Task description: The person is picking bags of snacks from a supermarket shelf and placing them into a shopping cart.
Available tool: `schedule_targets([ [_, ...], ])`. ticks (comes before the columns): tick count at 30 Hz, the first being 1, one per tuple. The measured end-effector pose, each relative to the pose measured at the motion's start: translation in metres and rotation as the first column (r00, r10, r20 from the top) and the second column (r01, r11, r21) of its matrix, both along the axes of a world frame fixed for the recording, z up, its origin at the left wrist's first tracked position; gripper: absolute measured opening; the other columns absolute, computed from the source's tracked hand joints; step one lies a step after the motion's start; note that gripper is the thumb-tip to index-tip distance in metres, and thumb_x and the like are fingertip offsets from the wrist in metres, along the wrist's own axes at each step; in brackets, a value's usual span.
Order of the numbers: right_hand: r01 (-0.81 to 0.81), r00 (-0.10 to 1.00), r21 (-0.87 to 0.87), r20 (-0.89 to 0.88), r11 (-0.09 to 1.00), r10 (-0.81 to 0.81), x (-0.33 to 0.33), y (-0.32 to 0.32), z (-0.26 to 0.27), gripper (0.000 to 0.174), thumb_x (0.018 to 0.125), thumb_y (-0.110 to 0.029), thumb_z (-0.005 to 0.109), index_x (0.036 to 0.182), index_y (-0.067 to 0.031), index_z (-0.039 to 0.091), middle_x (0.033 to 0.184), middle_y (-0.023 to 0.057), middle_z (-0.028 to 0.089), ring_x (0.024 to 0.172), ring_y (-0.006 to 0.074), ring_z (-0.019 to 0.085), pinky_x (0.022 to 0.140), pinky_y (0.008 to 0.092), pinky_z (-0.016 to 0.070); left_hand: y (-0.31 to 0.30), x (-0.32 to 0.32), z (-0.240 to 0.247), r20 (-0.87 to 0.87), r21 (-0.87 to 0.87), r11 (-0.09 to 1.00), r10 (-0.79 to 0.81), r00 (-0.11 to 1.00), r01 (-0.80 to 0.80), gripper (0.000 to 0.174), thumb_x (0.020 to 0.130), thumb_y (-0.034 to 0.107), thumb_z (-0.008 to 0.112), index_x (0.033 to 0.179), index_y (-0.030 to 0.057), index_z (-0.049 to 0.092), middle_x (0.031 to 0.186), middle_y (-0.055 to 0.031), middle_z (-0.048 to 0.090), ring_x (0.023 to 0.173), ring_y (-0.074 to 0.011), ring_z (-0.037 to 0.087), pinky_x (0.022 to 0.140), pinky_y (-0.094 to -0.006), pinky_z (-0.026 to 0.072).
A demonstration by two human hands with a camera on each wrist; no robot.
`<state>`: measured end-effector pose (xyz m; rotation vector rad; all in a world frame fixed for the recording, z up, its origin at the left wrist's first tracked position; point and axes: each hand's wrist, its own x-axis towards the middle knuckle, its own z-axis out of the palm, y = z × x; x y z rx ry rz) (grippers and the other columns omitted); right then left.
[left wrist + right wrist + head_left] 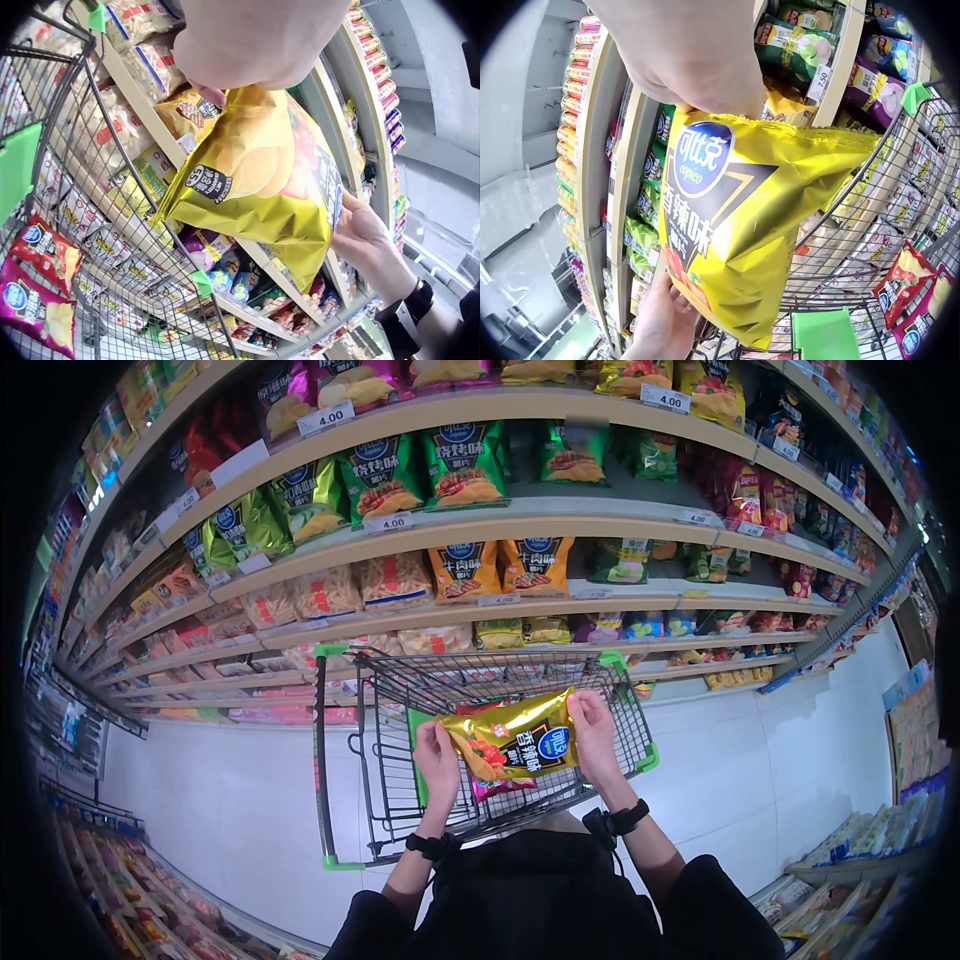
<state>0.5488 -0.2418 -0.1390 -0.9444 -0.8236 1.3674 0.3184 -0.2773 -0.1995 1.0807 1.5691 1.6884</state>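
A yellow bag of potato chips is held sideways between both hands, above the shopping cart. My left hand pinches its bottom end, and my right hand grips the opposite end near the blue logo. In the left wrist view the bag bulges between the left hand and the right hand. Inside the cart lie a red chip bag and a magenta chip bag, partly hidden under the held bag in the head view.
Shelves of snacks run across the front, with green chip bags, orange chip bags and price tags. The cart's handle is at the left. White floor shows right of the cart, and more shelves stand behind at the lower right.
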Motion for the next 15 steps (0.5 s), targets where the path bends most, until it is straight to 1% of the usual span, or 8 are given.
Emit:
schedule_targets([
  [2, -0.02, 0.999, 0.0, -0.048, 1.0, 0.02, 0.001, 0.001, -0.006, 0.011, 0.1, -0.015, 0.053, 0.096, -0.0044, 0.053, 0.085, -0.0014, 0.06, 0.077, 0.0037, 0.053, 0.07, 0.0193, 0.0433, 0.0, 0.002, 0.007, -0.018, 0.064, 0.998, 0.001, 1.0, 0.0, 0.009, 0.101, 0.01, 0.047, 0.099, 0.002, 0.049, 0.078, -0.0007, 0.053, 0.058, -0.0039, 0.044, 0.052, -0.0199, 0.0369],
  [3, -0.017, 0.998, -0.004, -0.065, 1.0, 0.017, 0.002, 0.001, -0.005, 0.011, 0.1, -0.015, 0.053, 0.096, -0.0045, 0.052, 0.086, -0.0014, 0.06, 0.077, 0.0036, 0.053, 0.07, 0.0192, 0.0433, 0.001, 0.003, 0.009, -0.021, 0.072, 0.997, 0.003, 1.0, -0.002, 0.01, 0.101, 0.011, 0.046, 0.1, 0.002, 0.049, 0.077, -0.0001, 0.053, 0.057, -0.0033, 0.043, 0.052, -0.0195, 0.0351],
  [5, -0.015, 0.995, -0.014, -0.098, 1.0, 0.013, 0.003, 0.0, -0.003, 0.011, 0.1, -0.015, 0.052, 0.097, -0.0045, 0.052, 0.086, -0.0014, 0.06, 0.078, 0.0035, 0.053, 0.07, 0.0191, 0.0433, -0.001, 0.003, 0.015, -0.034, 0.04, 0.999, -0.023, 0.999, 0.024, 0.01, 0.101, 0.011, 0.046, 0.1, 0.0019, 0.049, 0.077, 0.0003, 0.053, 0.059, -0.0028, 0.043, 0.053, -0.0195, 0.0348],
  [8, 0.009, 0.998, -0.002, -0.054, 1.0, -0.009, 0.004, 0.0, 0.001, 0.011, 0.1, -0.015, 0.052, 0.096, -0.0044, 0.052, 0.087, -0.0013, 0.059, 0.079, 0.0038, 0.053, 0.071, 0.0199, 0.0431, 0.001, 0.002, 0.017, -0.096, 0.038, 0.999, -0.023, 0.995, 0.027, 0.011, 0.102, 0.011, 0.045, 0.098, 0.0016, 0.049, 0.076, 0.001, 0.052, 0.063, -0.0024, 0.044, 0.056, -0.0194, 0.0348],
  [12, 0.055, 0.992, 0.067, 0.112, 0.996, -0.063, 0.007, 0.001, 0.007, 0.011, 0.099, -0.015, 0.054, 0.094, -0.0048, 0.052, 0.087, -0.0017, 0.057, 0.08, 0.0046, 0.051, 0.073, 0.0205, 0.0415, 0.002, -0.002, 0.03, -0.198, 0.082, 0.996, -0.007, 0.98, 0.023, 0.012, 0.102, 0.011, 0.045, 0.094, 0.0016, 0.049, 0.076, 0.0016, 0.051, 0.069, -0.0023, 0.046, 0.059, -0.0192, 0.0356],
  [15, 0.085, 0.98, 0.13, 0.166, 0.988, -0.106, 0.008, 0.004, 0.016, 0.011, 0.099, -0.014, 0.055, 0.093, -0.0054, 0.051, 0.086, -0.0023, 0.055, 0.081, 0.0048, 0.05, 0.074, 0.0208, 0.0403, 0.009, -0.007, 0.046, -0.174, 0.151, 0.988, 0.009, 0.985, 0.018, 0.012, 0.101, 0.008, 0.047, 0.091, 0.0017, 0.05, 0.076, 0.0017, 0.051, 0.068, -0.0024, 0.047, 0.059, -0.019, 0.0362],
])
